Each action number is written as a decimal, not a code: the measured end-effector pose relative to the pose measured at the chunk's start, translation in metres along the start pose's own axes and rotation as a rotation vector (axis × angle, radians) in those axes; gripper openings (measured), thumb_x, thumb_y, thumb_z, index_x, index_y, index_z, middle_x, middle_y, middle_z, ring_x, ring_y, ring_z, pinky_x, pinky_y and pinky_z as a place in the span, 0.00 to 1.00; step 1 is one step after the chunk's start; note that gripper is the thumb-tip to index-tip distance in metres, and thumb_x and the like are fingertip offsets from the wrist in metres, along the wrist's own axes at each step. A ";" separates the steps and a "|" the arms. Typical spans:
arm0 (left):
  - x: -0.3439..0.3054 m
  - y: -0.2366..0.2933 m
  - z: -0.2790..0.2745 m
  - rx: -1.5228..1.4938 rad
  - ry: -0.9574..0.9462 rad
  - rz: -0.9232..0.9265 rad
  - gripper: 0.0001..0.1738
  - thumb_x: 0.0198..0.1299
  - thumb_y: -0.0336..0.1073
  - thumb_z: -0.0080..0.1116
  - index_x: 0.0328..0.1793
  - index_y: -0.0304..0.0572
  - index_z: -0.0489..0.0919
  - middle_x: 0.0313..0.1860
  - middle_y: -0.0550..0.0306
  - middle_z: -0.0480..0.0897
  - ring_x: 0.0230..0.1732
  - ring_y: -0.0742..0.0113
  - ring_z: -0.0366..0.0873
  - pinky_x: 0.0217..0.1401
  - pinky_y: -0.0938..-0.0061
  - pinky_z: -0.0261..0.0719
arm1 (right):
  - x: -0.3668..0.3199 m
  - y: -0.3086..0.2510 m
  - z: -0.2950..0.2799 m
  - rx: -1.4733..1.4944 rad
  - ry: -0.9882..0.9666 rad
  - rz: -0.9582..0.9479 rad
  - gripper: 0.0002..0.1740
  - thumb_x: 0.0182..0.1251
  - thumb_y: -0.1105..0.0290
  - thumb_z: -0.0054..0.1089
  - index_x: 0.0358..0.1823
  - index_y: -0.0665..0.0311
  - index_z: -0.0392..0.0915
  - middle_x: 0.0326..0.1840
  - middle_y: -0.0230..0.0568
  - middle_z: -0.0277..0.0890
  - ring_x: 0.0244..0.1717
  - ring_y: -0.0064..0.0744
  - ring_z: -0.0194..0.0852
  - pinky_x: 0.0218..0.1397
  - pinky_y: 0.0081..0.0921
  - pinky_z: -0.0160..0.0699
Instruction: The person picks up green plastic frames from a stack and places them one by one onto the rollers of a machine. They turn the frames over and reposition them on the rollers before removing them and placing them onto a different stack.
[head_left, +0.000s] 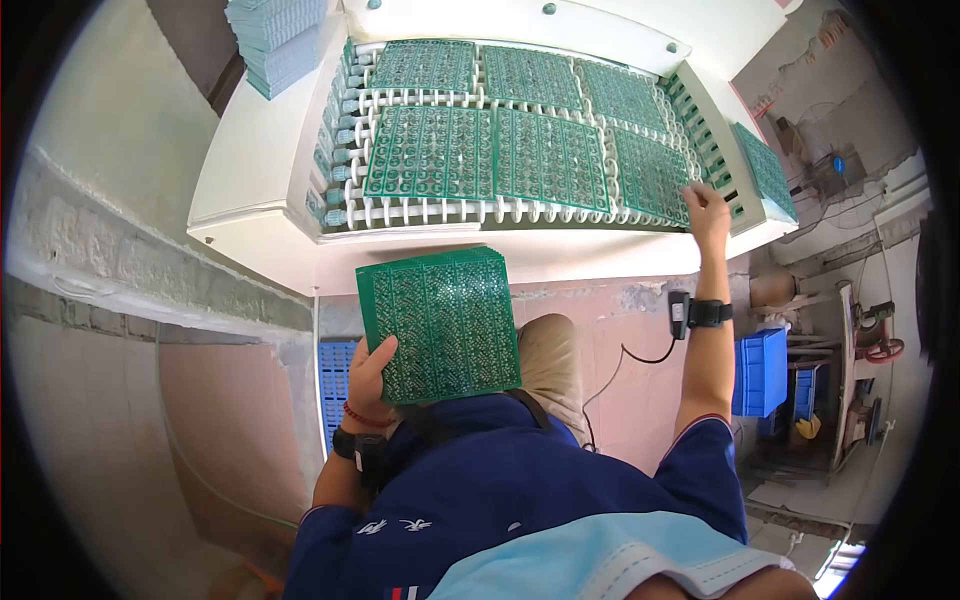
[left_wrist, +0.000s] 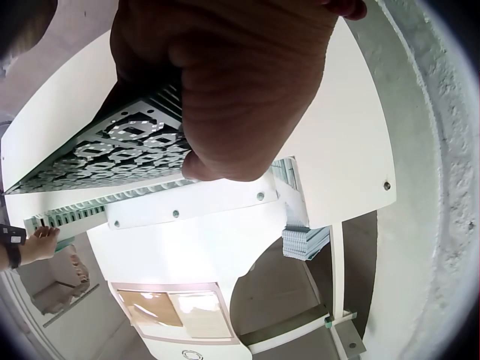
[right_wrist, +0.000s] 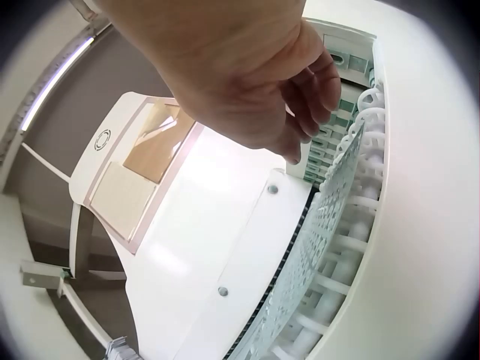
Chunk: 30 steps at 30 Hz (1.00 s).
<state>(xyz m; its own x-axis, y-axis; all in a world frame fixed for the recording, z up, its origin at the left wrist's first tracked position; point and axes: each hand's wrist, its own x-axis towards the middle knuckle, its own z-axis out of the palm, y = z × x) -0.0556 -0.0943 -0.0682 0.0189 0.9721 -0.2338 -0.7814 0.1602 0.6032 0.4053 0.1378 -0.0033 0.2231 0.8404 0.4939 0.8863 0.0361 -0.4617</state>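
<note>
A stack of green circuit boards (head_left: 440, 325) is gripped at its lower left by my left hand (head_left: 368, 380), thumb on top. In the left wrist view, that hand (left_wrist: 240, 90) wraps round the edge of the stack (left_wrist: 120, 146). Several green panels lie in two rows on the white rollers (head_left: 420, 213). At the right edge of the front right panel (head_left: 650, 175) is my right hand (head_left: 708, 215). The right wrist view shows this hand (right_wrist: 262, 90) with loosely bent fingers above the panel (right_wrist: 311, 244), a gap between them and nothing seen held.
Pale stacked sheets (head_left: 275, 45) stand on the machine's left side. Another green panel (head_left: 765, 172) leans at its right end. The machine's white front edge (head_left: 420, 250) runs between the rollers and my lap. Blue crates (head_left: 760, 372) stand low on the right.
</note>
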 end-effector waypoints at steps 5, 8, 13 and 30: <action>0.001 -0.001 0.011 0.008 -0.025 -0.043 0.16 0.65 0.30 0.43 0.56 0.29 0.69 0.48 0.46 0.78 0.44 0.60 0.80 0.47 0.68 0.80 | -0.048 -0.112 0.027 0.102 -0.115 -0.460 0.20 0.55 0.61 0.64 0.47 0.63 0.78 0.50 0.49 0.75 0.51 0.47 0.74 0.54 0.35 0.73; -0.002 0.000 0.012 0.027 -0.033 -0.030 0.17 0.65 0.30 0.43 0.57 0.29 0.69 0.48 0.46 0.78 0.45 0.60 0.79 0.47 0.68 0.80 | -0.059 -0.146 0.042 0.019 -0.156 -0.670 0.23 0.57 0.58 0.62 0.50 0.64 0.75 0.54 0.49 0.74 0.56 0.47 0.71 0.60 0.40 0.67; -0.006 0.003 0.005 0.021 -0.021 0.015 0.17 0.65 0.30 0.42 0.58 0.29 0.68 0.50 0.46 0.77 0.47 0.60 0.79 0.48 0.68 0.79 | -0.047 -0.131 0.059 -0.005 -0.313 -0.663 0.26 0.61 0.53 0.57 0.52 0.68 0.74 0.57 0.53 0.71 0.62 0.47 0.66 0.65 0.43 0.61; -0.002 0.007 0.011 -0.260 -0.053 -0.062 0.27 0.70 0.48 0.29 0.61 0.32 0.67 0.55 0.45 0.75 0.52 0.54 0.75 0.56 0.61 0.74 | -0.164 -0.177 0.012 0.668 -0.616 -0.153 0.14 0.57 0.71 0.65 0.42 0.72 0.78 0.37 0.43 0.80 0.38 0.31 0.78 0.43 0.24 0.76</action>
<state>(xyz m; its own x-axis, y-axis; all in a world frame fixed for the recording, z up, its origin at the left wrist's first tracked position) -0.0542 -0.0931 -0.0556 0.0996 0.9705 -0.2196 -0.9113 0.1776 0.3714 0.2069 0.0001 -0.0111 -0.3025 0.9332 0.1940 0.4274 0.3147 -0.8475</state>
